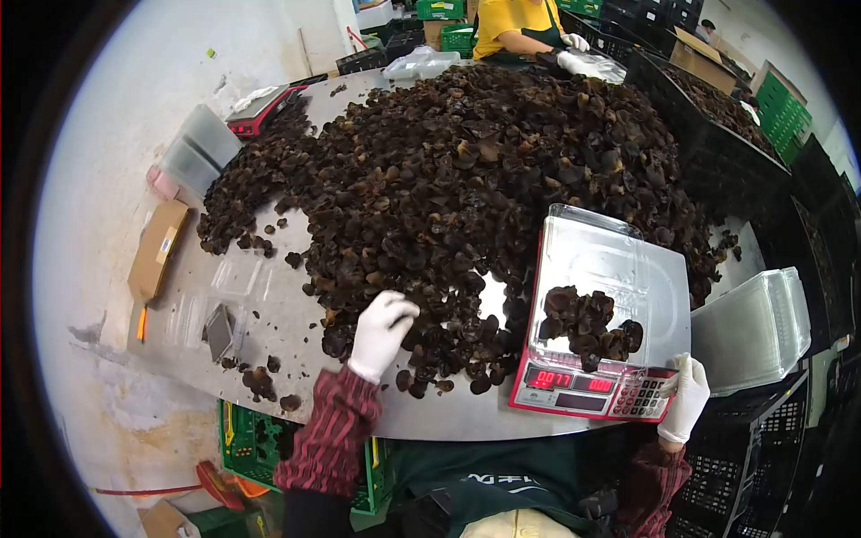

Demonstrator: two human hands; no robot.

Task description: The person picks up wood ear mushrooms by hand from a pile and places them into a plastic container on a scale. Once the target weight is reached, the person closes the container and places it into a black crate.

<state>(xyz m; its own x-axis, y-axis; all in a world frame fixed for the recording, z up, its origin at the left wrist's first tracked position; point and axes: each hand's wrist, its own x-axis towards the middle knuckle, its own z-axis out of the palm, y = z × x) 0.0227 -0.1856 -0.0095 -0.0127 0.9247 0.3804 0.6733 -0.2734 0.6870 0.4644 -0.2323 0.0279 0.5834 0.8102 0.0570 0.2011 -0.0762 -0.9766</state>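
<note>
A large heap of dark brown wood-ear mushrooms [466, 152] covers much of the metal table [448, 417]. My left hand [383, 334], in a white glove, is at the heap's near edge with its fingers curled together; whatever they may hold is hidden. On the right stands a red scale [565, 394] with lit red digits. A clear plastic tray [583, 260] lies on its plate, and a small clump of mushrooms [589, 325] rests in the tray. My right hand [687, 399], also gloved, is at the scale's front right corner, fingers pressed together at its edge.
Stacked clear trays [753, 332] stand right of the scale. A cardboard piece [159, 251], more clear containers [193, 143] and a second red scale [260, 112] are at the left. A green crate [238, 448] sits below the table. Across the heap is a co-worker in yellow [507, 27].
</note>
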